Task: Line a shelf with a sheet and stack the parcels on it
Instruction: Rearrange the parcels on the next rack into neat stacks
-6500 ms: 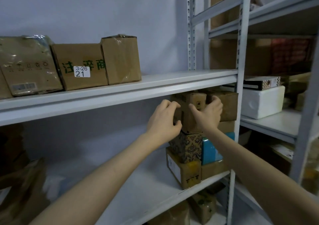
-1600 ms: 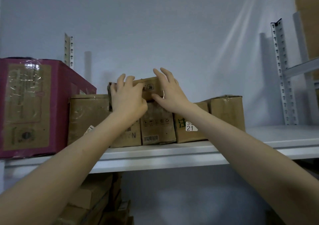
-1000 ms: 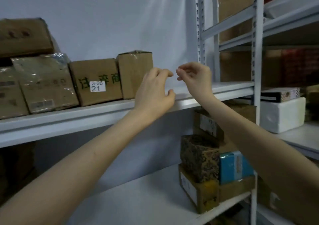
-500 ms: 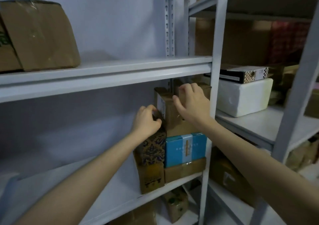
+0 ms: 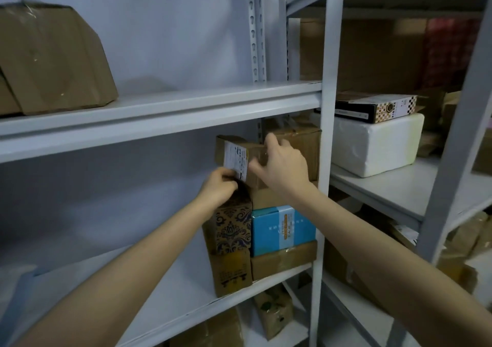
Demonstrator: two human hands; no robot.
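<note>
At the centre of the frame both hands are on a small labelled parcel [image 5: 255, 151] at the top of a stack, at the right end of the middle shelf [image 5: 170, 290]. The left hand [image 5: 219, 187] has a narrow grip, with its fingers curled at the parcel's lower left corner, just under the white label [image 5: 236, 161]. The right hand [image 5: 283, 167] holds the parcel from the right, fingers hooked over its top edge and thumb stretched across the front toward the label. Lower in the stack stand a dark patterned box [image 5: 234, 228] and, touching it on the right, a blue box [image 5: 282, 229]. Under these are a tall brown box [image 5: 231, 273] and a flat brown box [image 5: 283, 260]. A larger brown carton [image 5: 300, 140] stands behind the right hand, beside the grey upright post [image 5: 323, 187]. On the upper shelf [image 5: 159, 107], at the upper left of the frame, sits a taped cardboard box [image 5: 53, 59]. Right of the post, a chequered box [image 5: 378, 106] lies on a white foam box [image 5: 378, 144].
</note>
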